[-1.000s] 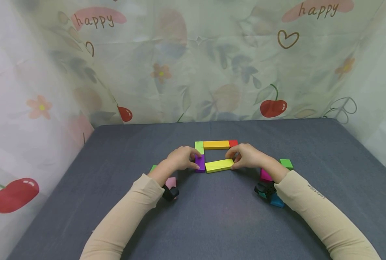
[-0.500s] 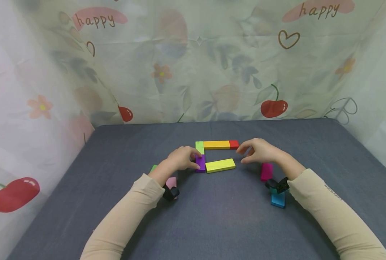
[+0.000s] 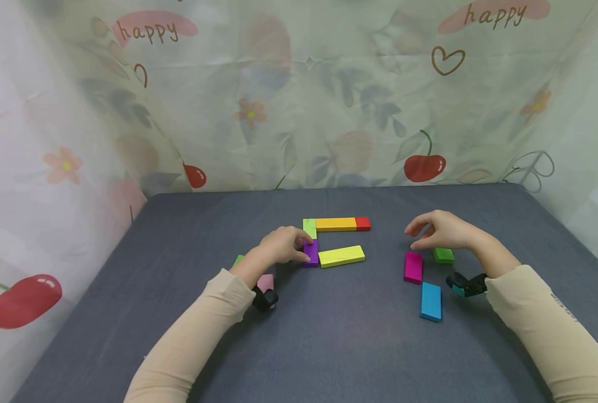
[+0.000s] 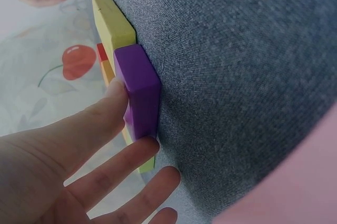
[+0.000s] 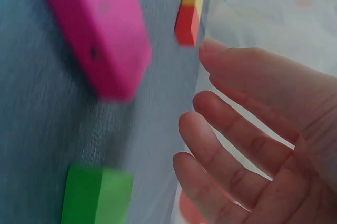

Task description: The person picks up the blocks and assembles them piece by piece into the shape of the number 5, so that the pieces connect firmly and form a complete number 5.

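Observation:
My left hand (image 3: 296,247) rests against the purple block (image 3: 310,252), its thumb and straight fingers (image 4: 141,151) touching the block's (image 4: 138,89) side and near end. The purple block joins a light green block (image 3: 309,228), an orange block (image 3: 335,224) and a red block (image 3: 362,224). A yellow block (image 3: 341,256) lies beside it. My right hand (image 3: 418,236) hovers with relaxed fingers (image 5: 210,139), holding nothing, just above a green block (image 3: 444,256). A magenta block (image 3: 413,267) lies beside its fingertips.
A blue block (image 3: 431,301) lies nearer than the magenta one. A pink block (image 3: 265,281) and a green piece (image 3: 237,260) sit by my left wrist. The grey cloth table (image 3: 329,347) is walled by a printed curtain (image 3: 299,101) on three sides.
My right hand has let go of the yellow block and moved right, over the green block. The left hand has stayed on the purple block.

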Action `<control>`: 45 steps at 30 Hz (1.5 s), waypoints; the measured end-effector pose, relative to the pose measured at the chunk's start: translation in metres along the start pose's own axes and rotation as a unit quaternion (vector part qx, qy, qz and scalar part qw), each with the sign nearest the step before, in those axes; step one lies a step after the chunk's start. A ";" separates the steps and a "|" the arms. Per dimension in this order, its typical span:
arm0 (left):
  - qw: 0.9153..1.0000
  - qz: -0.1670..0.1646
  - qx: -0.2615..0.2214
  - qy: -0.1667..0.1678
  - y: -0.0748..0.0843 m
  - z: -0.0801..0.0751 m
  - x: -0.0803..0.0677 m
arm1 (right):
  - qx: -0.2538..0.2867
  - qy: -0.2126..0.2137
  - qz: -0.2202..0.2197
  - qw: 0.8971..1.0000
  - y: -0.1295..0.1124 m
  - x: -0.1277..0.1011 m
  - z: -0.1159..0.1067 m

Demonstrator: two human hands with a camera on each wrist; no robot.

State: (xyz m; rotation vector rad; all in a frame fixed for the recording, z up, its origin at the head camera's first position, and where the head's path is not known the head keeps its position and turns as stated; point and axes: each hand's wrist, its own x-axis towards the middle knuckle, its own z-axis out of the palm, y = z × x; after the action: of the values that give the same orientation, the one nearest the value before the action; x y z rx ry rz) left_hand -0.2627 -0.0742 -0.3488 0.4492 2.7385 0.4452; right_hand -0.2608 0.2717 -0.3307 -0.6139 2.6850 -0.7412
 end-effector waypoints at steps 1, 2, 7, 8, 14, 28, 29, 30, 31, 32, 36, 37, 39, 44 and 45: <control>1.000 -0.001 0.000 0.000 0.000 0.000 0.000 | 0.003 0.000 0.002 1.000 0.003 -0.003 -0.002; 1.000 -0.002 0.000 0.000 0.000 0.000 0.000 | 0.006 -0.001 0.004 1.000 0.007 -0.006 -0.003; 1.000 -0.005 0.000 -0.001 0.000 0.000 0.000 | 0.020 -0.009 0.023 0.999 0.023 -0.017 -0.010; 1.000 -0.005 0.000 -0.002 0.000 0.000 0.000 | 0.020 -0.010 0.027 0.999 0.026 -0.019 -0.011; 1.000 -0.004 0.000 -0.001 0.001 0.000 0.000 | 0.010 -0.014 0.044 0.999 0.039 -0.028 -0.014; 1.000 -0.006 -0.001 0.000 0.001 0.000 0.000 | 0.018 -0.040 0.045 0.998 0.058 -0.035 -0.006; 1.000 -0.006 -0.001 0.000 0.001 0.000 0.000 | 0.020 -0.038 0.045 0.998 0.058 -0.034 -0.006; 1.000 -0.007 -0.002 0.000 0.001 0.000 0.000 | 0.022 -0.037 0.045 0.998 0.059 -0.034 -0.005; 1.000 -0.007 -0.002 0.000 0.001 0.000 0.000 | 0.022 -0.036 0.044 0.998 0.059 -0.034 -0.005; 1.000 -0.007 -0.002 0.000 0.001 0.000 0.000 | 0.023 -0.035 0.044 0.998 0.060 -0.034 -0.005; 1.000 -0.007 -0.003 -0.001 0.001 0.000 0.000 | 0.030 -0.032 0.039 0.998 0.059 -0.033 -0.004; 1.000 -0.007 -0.002 -0.001 0.001 0.000 0.000 | 0.030 -0.032 0.038 0.998 0.059 -0.033 -0.004; 1.000 -0.007 -0.002 -0.001 0.001 0.000 -0.001 | 0.032 -0.030 0.036 0.998 0.058 -0.032 -0.005; 1.000 -0.006 -0.002 -0.001 0.000 0.000 0.000 | 0.033 -0.030 0.040 0.998 0.055 -0.030 -0.007; 1.000 -0.006 -0.002 -0.001 0.000 0.000 0.000 | 0.034 -0.030 0.041 0.998 0.055 -0.030 -0.008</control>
State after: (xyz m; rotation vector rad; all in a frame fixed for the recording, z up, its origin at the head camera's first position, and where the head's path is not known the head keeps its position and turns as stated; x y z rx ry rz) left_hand -0.2628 -0.0737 -0.3488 0.4322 2.7355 0.4468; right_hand -0.2556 0.3316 -0.3493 -0.4994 2.6011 -0.7762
